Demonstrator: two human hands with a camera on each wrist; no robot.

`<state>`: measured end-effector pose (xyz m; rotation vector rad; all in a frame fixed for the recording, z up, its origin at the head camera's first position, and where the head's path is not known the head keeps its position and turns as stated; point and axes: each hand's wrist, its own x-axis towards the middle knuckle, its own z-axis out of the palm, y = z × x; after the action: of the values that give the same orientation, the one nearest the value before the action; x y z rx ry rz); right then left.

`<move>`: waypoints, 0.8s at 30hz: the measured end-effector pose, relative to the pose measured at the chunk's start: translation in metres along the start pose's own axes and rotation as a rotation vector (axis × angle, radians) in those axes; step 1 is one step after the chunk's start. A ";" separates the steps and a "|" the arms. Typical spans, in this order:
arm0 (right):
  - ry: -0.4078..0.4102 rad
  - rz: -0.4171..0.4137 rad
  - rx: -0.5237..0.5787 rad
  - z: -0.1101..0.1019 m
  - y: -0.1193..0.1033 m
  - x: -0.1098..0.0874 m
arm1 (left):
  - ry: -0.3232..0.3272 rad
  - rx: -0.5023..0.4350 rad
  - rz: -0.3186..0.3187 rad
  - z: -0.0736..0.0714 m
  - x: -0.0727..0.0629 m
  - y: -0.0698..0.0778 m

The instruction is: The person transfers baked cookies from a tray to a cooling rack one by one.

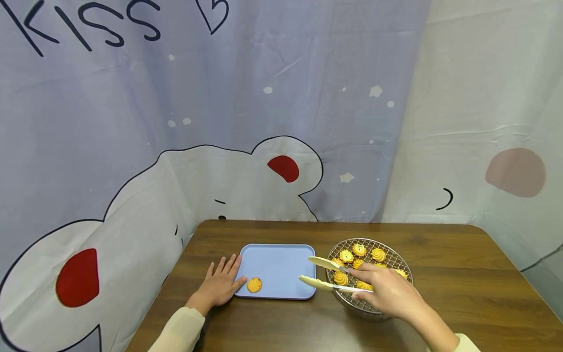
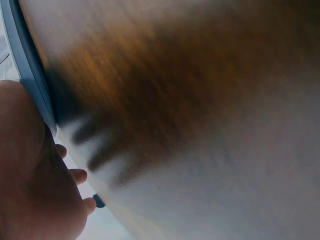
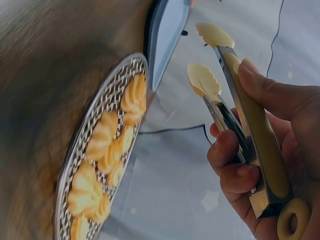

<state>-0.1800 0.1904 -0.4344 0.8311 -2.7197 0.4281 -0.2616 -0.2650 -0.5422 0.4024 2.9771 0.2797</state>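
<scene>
My right hand [image 1: 389, 289] grips a pair of tongs [image 3: 260, 135] with pale yellow tips. The tongs' tips stand apart with nothing between them, over the gap between tray and rack in the head view. Below the hand is a round wire rack [image 3: 62, 200] bearing several swirled cookies [image 1: 378, 254]. My left hand [image 1: 220, 283] rests at the left edge of a blue tray [image 1: 281, 269], its fingers straight. One round cookie [image 1: 254, 284] lies in the tray's near left corner. In the left wrist view the hand [image 2: 35, 170] shows only partly, beside the tray's edge.
A brown wooden table [image 1: 466, 278] carries the tray and the rack. Behind it hangs a printed curtain [image 1: 281, 98] with cartoon shapes, and a dark cord [image 1: 543, 256] runs across the curtain at the right.
</scene>
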 end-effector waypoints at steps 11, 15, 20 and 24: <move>-0.060 -0.042 0.054 0.023 -0.016 0.026 | -0.013 -0.004 -0.008 -0.011 -0.007 0.008; -0.079 -0.043 0.081 0.030 -0.022 0.034 | -0.012 -0.008 -0.011 -0.010 -0.007 0.008; -0.103 -0.044 0.085 0.040 -0.027 0.045 | -0.017 -0.010 -0.013 -0.008 -0.004 0.008; -0.111 -0.066 0.099 0.049 -0.030 0.054 | -0.018 -0.009 -0.006 -0.004 -0.001 0.004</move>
<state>-0.2143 0.1225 -0.4555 0.9963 -2.7812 0.5213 -0.2601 -0.2625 -0.5372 0.3935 2.9580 0.2875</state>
